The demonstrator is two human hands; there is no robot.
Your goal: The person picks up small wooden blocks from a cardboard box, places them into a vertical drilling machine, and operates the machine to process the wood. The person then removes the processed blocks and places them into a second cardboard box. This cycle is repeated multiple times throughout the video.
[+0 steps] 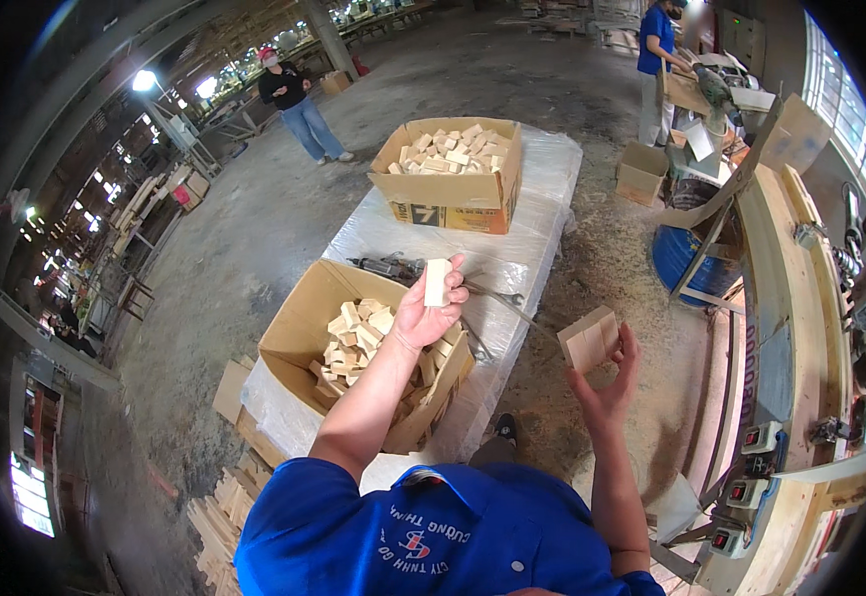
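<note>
My left hand is closed around a small pale wooden block, held upright above the far right corner of the near cardboard box. Many similar loose wooden blocks fill that box. To the right, my right hand grips a small stack of wooden blocks between thumb and fingers, out over the floor beside the wrapped platform. The blocks in the stack sit tightly side by side. Just beyond my left hand, a dark power tool and a wrench lie on the platform.
Plastic wrap covers the platform, where a second cardboard box of blocks stands farther off. On my right runs a wooden workbench with switch boxes. A blue drum stands beyond. Two people are farther away.
</note>
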